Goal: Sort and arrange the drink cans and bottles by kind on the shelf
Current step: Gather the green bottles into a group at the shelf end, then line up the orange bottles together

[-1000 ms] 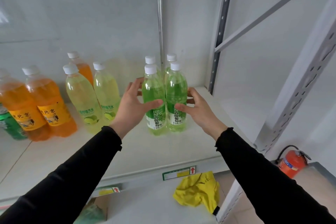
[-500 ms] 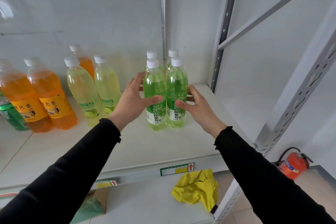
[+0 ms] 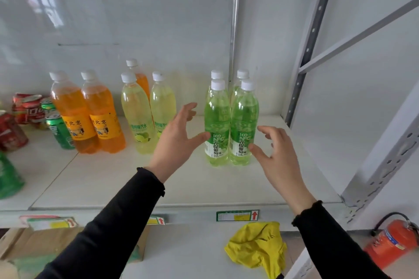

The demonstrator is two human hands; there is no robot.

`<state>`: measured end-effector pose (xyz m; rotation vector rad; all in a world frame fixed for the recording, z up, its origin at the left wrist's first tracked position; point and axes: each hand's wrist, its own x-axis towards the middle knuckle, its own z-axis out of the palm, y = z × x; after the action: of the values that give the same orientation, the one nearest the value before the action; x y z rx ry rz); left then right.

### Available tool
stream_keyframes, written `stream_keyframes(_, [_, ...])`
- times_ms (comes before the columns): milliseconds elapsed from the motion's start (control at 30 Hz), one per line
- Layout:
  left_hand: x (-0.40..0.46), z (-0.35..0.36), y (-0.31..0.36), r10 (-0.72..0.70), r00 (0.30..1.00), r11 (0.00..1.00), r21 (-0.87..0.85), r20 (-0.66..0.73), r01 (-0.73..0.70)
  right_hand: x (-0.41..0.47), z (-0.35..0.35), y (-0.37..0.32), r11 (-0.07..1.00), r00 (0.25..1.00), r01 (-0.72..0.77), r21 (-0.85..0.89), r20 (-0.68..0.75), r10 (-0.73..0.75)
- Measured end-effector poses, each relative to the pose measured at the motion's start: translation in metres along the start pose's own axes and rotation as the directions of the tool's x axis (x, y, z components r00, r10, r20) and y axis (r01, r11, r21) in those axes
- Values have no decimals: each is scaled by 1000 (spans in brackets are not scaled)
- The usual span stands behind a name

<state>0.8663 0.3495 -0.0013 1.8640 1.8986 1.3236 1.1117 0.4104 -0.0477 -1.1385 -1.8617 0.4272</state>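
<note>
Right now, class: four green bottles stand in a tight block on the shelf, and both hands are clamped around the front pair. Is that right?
Not quite. The head view shows the four green bottles in a tight block on the shelf, but the hands are not clamped on the front pair: the left hand and right hand are open beside it, fingers spread.

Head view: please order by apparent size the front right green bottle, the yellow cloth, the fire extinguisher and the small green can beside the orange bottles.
1. Front right green bottle, tallest.
2. Yellow cloth and fire extinguisher: look alike; the extinguisher is cut off by the frame edge, and both lie nearer the camera, so unranked.
3. Green can, smallest, partly hidden.
</note>
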Motion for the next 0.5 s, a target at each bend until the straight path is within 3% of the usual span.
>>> stream_keyframes(100, [-23,-27,2,82,995,979,192,-49,-71,-20,1,-20,983,991,135,-126,42,-131])
stream_keyframes(233, [-57,-61,-10,76,993,931,363,-89,-38,-37,25,-45,975,970,204,-89,153,-189])
stream_keyframes(500, [-118,-130,-56,-97,979,879,447,-177,168,-57,97,-105,962,918,262,76,287,-273])
